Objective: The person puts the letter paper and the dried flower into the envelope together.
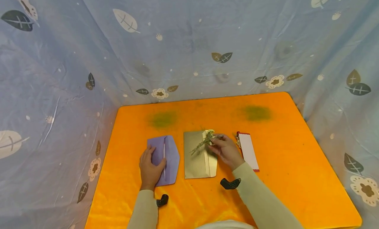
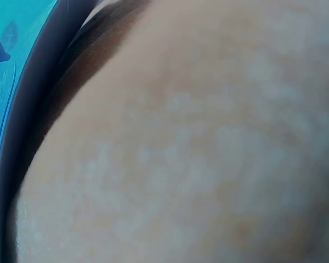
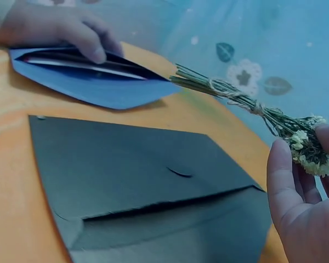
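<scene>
My right hand [image 1: 226,150] pinches a small bunch of dried flowers [image 1: 204,142] by its pale blossoms, over a gold envelope [image 1: 193,166]. In the right wrist view the bunch's stems [image 3: 238,98], tied with twine, point away from the fingers; the gold envelope [image 3: 126,170] looks dark there, its flap raised. On the left, my left hand [image 1: 151,168] rests on a purple envelope [image 1: 170,176], thumb at its mouth. Something white with a thin edge shows inside that mouth. Skin fills most of the left wrist view.
Right of my right hand lies a white card [image 1: 249,151] with red ends, with dried flowers [image 1: 238,140] beside its left edge. An orange cloth [image 1: 296,176] covers the table. Blue-grey patterned curtains [image 1: 189,31] stand behind and at both sides.
</scene>
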Tool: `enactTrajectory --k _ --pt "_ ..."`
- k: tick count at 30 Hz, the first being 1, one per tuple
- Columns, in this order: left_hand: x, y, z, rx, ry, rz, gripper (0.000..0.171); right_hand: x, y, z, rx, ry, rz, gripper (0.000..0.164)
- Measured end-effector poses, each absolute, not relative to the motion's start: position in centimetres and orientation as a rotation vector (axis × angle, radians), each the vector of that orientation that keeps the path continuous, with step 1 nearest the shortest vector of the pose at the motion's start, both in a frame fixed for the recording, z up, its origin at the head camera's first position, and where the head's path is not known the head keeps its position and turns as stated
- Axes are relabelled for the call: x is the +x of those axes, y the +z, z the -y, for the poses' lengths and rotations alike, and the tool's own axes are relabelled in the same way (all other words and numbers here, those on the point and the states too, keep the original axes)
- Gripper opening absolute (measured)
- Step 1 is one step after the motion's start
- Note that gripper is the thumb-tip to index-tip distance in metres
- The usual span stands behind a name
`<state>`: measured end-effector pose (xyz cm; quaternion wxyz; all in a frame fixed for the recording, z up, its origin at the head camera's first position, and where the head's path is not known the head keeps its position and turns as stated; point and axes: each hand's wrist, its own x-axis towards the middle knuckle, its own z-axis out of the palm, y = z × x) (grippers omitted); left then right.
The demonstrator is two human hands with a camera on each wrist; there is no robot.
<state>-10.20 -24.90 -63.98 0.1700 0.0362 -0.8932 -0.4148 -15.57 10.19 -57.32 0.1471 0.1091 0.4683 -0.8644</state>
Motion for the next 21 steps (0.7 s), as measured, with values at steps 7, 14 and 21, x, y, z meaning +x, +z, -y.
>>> enactTrajectory --k 7,14,21 --pt "-10.3 -64.2 25.0 0.074 -1.174 2.510 0.068 -15.5 -57.7 -8.2 0.318 -2.444 -1.391 0.028" --pt "-10.4 -64.2 25.0 0.058 -1.180 2.482 0.067 -15.7 -57.6 -6.3 0.325 -2.452 -1.390 0.029" --pt "-10.4 -64.1 24.9 0.049 -1.176 2.472 0.066 -15.8 -57.9 -4.0 0.283 -2.467 -1.388 0.026"
